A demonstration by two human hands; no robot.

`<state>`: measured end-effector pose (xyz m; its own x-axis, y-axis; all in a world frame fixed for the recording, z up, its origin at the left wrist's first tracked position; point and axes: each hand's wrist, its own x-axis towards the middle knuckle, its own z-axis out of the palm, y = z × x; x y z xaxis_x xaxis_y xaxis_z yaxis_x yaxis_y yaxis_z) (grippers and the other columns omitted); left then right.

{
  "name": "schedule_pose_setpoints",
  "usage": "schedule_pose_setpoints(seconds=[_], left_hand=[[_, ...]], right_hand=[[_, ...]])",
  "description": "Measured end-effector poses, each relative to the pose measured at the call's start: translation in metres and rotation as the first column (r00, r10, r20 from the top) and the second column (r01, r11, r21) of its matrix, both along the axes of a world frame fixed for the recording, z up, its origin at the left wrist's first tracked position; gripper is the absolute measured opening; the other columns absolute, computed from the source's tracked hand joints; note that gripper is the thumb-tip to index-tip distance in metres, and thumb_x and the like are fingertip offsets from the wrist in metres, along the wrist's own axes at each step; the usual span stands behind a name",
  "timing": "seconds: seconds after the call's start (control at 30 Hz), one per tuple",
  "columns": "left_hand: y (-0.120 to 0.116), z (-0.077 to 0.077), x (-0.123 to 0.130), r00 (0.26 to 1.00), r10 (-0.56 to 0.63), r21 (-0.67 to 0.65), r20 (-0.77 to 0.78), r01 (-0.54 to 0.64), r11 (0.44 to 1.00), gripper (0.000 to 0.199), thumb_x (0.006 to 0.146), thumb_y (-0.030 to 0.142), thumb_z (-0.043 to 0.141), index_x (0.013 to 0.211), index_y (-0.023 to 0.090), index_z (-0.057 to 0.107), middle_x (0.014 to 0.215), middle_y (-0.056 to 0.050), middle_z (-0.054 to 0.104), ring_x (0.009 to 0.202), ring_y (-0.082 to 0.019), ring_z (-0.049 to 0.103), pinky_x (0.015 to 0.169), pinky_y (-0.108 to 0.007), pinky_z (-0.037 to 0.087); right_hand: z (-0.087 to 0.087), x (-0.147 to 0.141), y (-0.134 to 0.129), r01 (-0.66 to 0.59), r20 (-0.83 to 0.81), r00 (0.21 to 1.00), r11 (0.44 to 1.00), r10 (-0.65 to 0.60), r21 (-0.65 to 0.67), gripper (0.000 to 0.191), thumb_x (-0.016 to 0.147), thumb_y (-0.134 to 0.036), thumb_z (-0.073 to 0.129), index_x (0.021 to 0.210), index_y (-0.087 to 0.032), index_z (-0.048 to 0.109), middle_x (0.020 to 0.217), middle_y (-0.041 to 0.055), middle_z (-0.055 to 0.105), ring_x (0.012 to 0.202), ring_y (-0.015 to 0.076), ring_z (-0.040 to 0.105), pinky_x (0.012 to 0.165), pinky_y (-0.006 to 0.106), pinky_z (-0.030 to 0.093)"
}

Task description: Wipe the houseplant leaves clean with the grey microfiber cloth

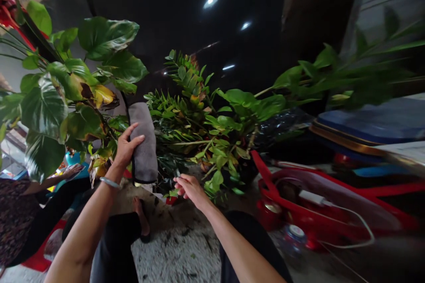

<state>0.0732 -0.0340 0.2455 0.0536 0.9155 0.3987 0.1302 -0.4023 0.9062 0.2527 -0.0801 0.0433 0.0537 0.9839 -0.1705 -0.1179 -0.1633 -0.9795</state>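
While the left hand (128,146) reaches forward and up from a bent forearm, wrist ringed by a pale bracelet (110,182), its grip is closed on the left edge of a grey cloth (145,146) with dark edging. Thumb and forefinger lie against the near face; remaining fingers largely hidden. Cloth hangs roughly upright, centre-left, in front of the plants. Right forearm slants up and inward from lower right; right hand (191,190) is palm-down, fingers bent, tips at dark foliage (172,163). Cannot tell whether this grip pinches anything; tips blend into the leaves.

Room: dark glossy wall (186,17) behind, bright reflections on it. Rough grey floor (175,243) below, dark bits scattered over it. Far left, another person's hand (71,171) and dark-clothed legs. Right side blurred: red tub (385,219) with a white adapter (312,197) and cable (361,219); bottle (296,233) beside it; blue stack (361,121) above.

Edges and room: broad leaves (44,106) crowd the left forearm's outer side; green stems (215,141) stand between cloth and tub. Narrow gap between cloth and right fingertips, dark foliage showing through. Widest stretch of floor lies between the knees, below both hands.
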Motion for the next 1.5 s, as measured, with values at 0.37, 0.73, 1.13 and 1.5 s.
schedule_pose_setpoints(seconds=[0.37, 0.73, 1.13, 1.5], left_hand=[[-0.009, -0.011, 0.023, 0.967, -0.193, -0.046, -0.166, 0.188, 0.981, 0.063, 0.062, 0.035, 0.085, 0.122, 0.02, 0.073, 0.123, -0.007, 0.072, 0.114, -0.03, 0.065, 0.097, -0.036, 0.052], [-0.005, -0.064, 0.031, 0.876, -0.394, -0.297, -0.279, 0.312, 0.903, 0.059, 0.06, 0.034, 0.087, 0.116, 0.018, 0.076, 0.106, -0.007, 0.077, 0.099, -0.027, 0.069, 0.09, -0.038, 0.054], [-0.01, -0.058, 0.037, 0.95, -0.271, -0.292, -0.156, 0.218, 0.931, 0.066, 0.06, 0.036, 0.087, 0.122, 0.019, 0.072, 0.114, -0.008, 0.074, 0.101, -0.028, 0.068, 0.092, -0.038, 0.053], [-0.03, -0.052, 0.011, 0.967, -0.221, -0.277, -0.129, 0.179, 0.944, 0.071, 0.062, 0.04, 0.086, 0.128, 0.02, 0.069, 0.114, -0.007, 0.074, 0.1, -0.027, 0.068, 0.09, -0.036, 0.053]], right_hand=[[0.0, 0.006, -0.002, -0.014, -0.011, 1.0, 1.0, 0.014, 0.014, 0.022, 0.075, -0.04, 0.06, 0.074, -0.018, 0.064, 0.063, -0.0004, 0.066, 0.045, 0.0109, 0.057, 0.038, 0.019, 0.034], [-0.001, 0.006, 0.0, -0.002, -0.043, 0.999, 0.997, 0.005, 0.082, 0.024, 0.069, -0.046, 0.058, 0.065, -0.022, 0.053, 0.056, -0.0028, 0.06, 0.048, 0.013, 0.056, 0.039, 0.021, 0.034], [-0.004, 0.004, 0.007, 0.06, -0.07, 0.996, 0.987, -0.05, 0.148, 0.03, 0.07, -0.051, 0.059, 0.062, -0.022, 0.054, 0.056, 0.0002, 0.064, 0.046, 0.0147, 0.057, 0.041, 0.024, 0.038], [-0.008, 0.005, 0.005, 0.035, -0.042, 0.999, 0.993, -0.03, 0.114, 0.031, 0.071, -0.051, 0.057, 0.072, -0.021, 0.063, 0.062, 0.0001, 0.067, 0.048, 0.0147, 0.058, 0.041, 0.024, 0.036]])
